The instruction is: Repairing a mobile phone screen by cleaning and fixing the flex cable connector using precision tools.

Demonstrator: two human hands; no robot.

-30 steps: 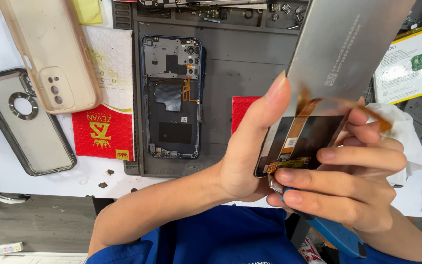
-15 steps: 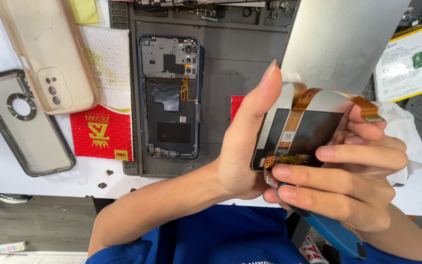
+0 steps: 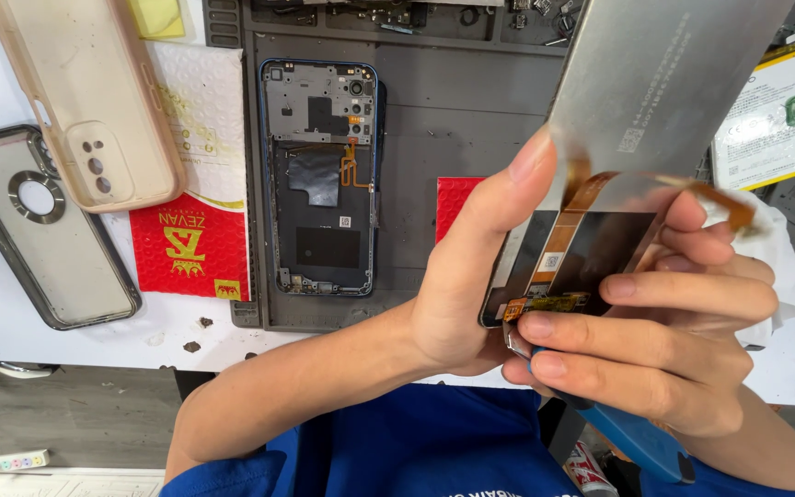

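Left hand: the left hand (image 3: 457, 304) comes in from the lower left of the frame and grips the phone display assembly (image 3: 591, 248) by its left edge, thumb stretched up along the side, so the panel stands tilted with its back toward the camera.
Right hand: the right hand (image 3: 664, 340) closes around the lower right of the same part, fingers curled across its back near the bottom edge; a blue-handled tool (image 3: 632, 437) is tucked under those fingers and sticks out toward the lower right (its tip is hidden, so I cannot tell what it touches).
Display assembly: held in mid-air in the right half of the frame, above the table edge; its upper part is a grey metal backing (image 3: 664, 83), its lower part dark, with orange flex cables (image 3: 568, 230) folded across it, one strip (image 3: 715, 198) arching off to the right.
Opened phone: a blue-rimmed phone frame (image 3: 321, 179) with bare boards and black shielding lies flat on the grey repair mat (image 3: 471, 120) at centre left, well apart from both hands, face-up so the inside stays reachable.
Set aside: a beige phone case (image 3: 80, 101) and a clear dark-rimmed case (image 3: 43, 239) lie at upper left, a red packet (image 3: 190, 248) just beside the mat.
Far right: a boxed part with a yellow edge (image 3: 770, 115) leans by the mat.
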